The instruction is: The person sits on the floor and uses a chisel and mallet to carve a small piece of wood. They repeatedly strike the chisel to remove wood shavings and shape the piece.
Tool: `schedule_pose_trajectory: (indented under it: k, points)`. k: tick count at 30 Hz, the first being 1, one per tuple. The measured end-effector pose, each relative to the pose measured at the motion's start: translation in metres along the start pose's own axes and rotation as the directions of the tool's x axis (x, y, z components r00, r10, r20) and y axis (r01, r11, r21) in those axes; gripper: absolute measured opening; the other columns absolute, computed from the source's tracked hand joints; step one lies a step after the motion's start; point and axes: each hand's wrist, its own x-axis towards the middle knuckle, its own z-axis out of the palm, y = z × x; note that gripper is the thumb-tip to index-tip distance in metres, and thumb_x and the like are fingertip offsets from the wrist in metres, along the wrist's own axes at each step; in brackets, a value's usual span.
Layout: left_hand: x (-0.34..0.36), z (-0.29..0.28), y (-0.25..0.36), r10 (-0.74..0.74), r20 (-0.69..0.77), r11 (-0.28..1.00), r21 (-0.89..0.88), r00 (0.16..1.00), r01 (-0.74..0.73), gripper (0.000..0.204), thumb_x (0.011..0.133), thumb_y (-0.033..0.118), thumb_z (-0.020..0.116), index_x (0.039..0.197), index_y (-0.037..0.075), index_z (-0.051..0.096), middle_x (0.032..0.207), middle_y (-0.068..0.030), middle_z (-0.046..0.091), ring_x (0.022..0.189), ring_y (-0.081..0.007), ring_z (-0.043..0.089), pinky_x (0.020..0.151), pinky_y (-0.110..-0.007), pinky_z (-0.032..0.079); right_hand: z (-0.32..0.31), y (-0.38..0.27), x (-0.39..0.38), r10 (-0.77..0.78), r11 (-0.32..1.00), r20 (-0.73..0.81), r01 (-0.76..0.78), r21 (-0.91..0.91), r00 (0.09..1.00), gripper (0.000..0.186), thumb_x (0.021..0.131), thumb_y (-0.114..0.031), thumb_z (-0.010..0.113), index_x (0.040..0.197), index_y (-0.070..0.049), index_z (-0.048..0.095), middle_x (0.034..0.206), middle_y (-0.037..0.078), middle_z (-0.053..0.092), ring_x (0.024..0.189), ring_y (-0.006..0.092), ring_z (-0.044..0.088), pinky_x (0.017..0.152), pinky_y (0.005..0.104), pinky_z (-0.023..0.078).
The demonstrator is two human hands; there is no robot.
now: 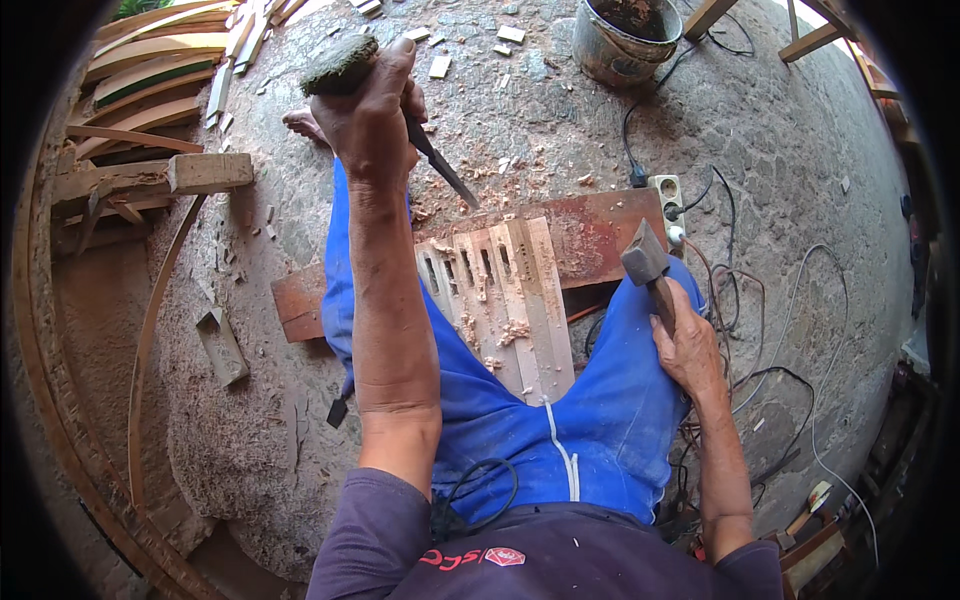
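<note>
My left hand (370,115) is stretched forward and grips a chisel (440,165) with a dark blade that points down and to the right, toward the wood. Beyond that hand lies a rough dark stone (338,63). My right hand (688,345) holds a hammer (647,262) by its wooden handle, head up, beside my right knee. Between my legs in blue trousers lie several pale wooden slats (505,300) with slots cut in them, resting on a reddish board (590,235). Wood chips lie on the slats.
A metal bucket (622,40) stands at the far right. A white power strip (668,200) and tangled cables (750,330) lie to my right. Curved wooden strips (150,60) are stacked at the left, with a wood block (210,172) and a small offcut (222,345). A small chisel (338,410) lies by my left thigh.
</note>
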Motion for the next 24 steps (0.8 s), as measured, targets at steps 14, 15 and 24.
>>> schedule_pose_trajectory:
  k: [14, 15, 24]
  points:
    - [-0.083, 0.006, 0.013, -0.017, 0.217, 0.983, 0.181, 0.976, -0.024, 0.055, 0.084, 0.005, 0.08, 0.129, 0.003, 0.05, 0.105, -0.0067, 0.064, 0.093, -0.013, 0.064, 0.08, -0.03, 0.054, 0.003, -0.005, 0.002, -0.002, 1.0, 0.035, 0.002, -0.015, 0.999, 0.059, 0.093, -0.02, 0.068, 0.145, -0.01, 0.042, 0.108, 0.03, 0.07, 0.102, 0.0502, 0.067, 0.086, 0.0551, 0.054]
    - [-0.082, 0.009, 0.019, -0.035, 0.263, 0.967, 0.254, 0.964, -0.034, 0.055, 0.084, 0.006, 0.081, 0.129, 0.004, 0.05, 0.105, -0.0068, 0.064, 0.093, -0.0139, 0.065, 0.081, -0.031, 0.054, 0.001, -0.005, 0.002, 0.004, 1.0, 0.04, -0.004, -0.003, 0.999, 0.059, 0.093, -0.02, 0.068, 0.145, -0.01, 0.042, 0.108, 0.03, 0.07, 0.102, 0.0504, 0.067, 0.086, 0.0551, 0.054]
    - [-0.067, 0.014, -0.024, 0.0, 0.011, 0.986, 0.167, 1.0, -0.002, 0.034, 0.084, 0.018, 0.088, 0.102, -0.001, 0.066, 0.09, -0.0039, 0.072, 0.08, -0.0114, 0.065, 0.073, -0.029, 0.053, 0.004, -0.003, 0.001, -0.006, 1.0, 0.017, 0.006, 0.014, 1.0, 0.057, 0.093, -0.02, 0.069, 0.144, -0.013, 0.043, 0.106, 0.03, 0.07, 0.101, 0.0507, 0.067, 0.084, 0.0564, 0.054]
